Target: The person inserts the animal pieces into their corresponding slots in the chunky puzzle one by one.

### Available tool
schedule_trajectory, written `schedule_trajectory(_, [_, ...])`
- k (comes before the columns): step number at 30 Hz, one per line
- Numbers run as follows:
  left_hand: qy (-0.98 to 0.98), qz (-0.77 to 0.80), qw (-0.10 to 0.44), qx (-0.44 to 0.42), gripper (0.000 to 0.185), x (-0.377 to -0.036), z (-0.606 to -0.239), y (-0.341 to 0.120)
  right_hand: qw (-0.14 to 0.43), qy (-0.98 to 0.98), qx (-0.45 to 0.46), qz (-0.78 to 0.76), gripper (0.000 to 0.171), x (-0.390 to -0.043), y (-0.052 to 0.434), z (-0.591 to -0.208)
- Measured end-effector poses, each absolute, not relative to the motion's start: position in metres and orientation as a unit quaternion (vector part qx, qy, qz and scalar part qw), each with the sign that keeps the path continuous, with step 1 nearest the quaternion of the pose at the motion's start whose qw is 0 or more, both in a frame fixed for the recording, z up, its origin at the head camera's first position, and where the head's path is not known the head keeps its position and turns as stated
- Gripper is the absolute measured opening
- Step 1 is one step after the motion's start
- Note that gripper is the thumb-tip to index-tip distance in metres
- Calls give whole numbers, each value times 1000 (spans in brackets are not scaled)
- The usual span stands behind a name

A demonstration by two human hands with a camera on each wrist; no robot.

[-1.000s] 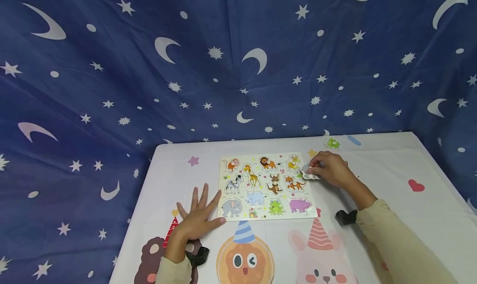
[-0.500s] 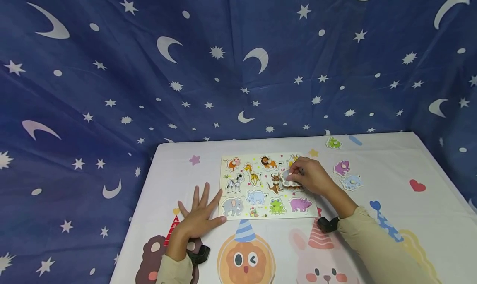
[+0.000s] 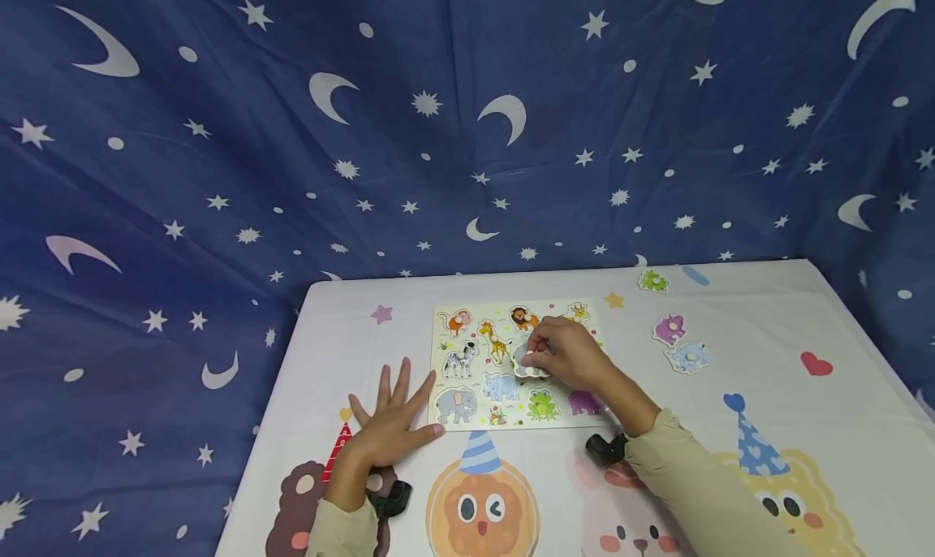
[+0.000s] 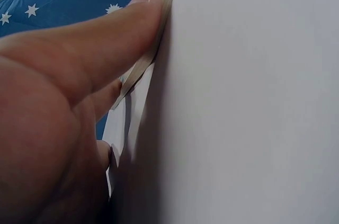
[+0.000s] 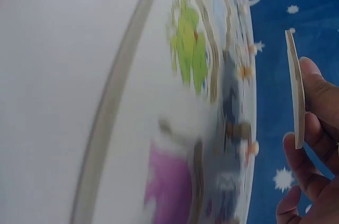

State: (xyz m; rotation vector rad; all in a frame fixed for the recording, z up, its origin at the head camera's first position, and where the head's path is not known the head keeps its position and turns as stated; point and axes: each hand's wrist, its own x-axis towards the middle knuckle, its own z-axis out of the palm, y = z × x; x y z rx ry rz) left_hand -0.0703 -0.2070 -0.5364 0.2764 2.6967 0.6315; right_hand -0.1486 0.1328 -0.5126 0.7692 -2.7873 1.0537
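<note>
Head view shows the right hand (image 3: 573,354) pinching a grey piece (image 3: 520,362) above the board (image 3: 485,309), left hand (image 3: 390,433) spread alongside.

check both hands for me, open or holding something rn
Left hand: open, against the puzzle board.
Right hand: holding a gray puzzle piece.

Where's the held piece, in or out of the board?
Out. The right hand pinches the piece, and the right wrist view shows it raised, with a gap between it and the board.

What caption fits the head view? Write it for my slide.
Right grip pinches a gray puzzle piece over the animal board; left grip splayed at its edge.
</note>
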Motion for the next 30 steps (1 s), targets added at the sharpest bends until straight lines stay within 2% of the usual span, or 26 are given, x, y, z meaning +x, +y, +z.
schedule_trajectory(10, [950,229,183,105,86,-69,-535,-210,39,-894,267,358,22,-144,102,-515])
schedule_trajectory(30, [949,231,184,110,85,-69,-534,-210,-13,-894,285,345,23,-140,53,-525])
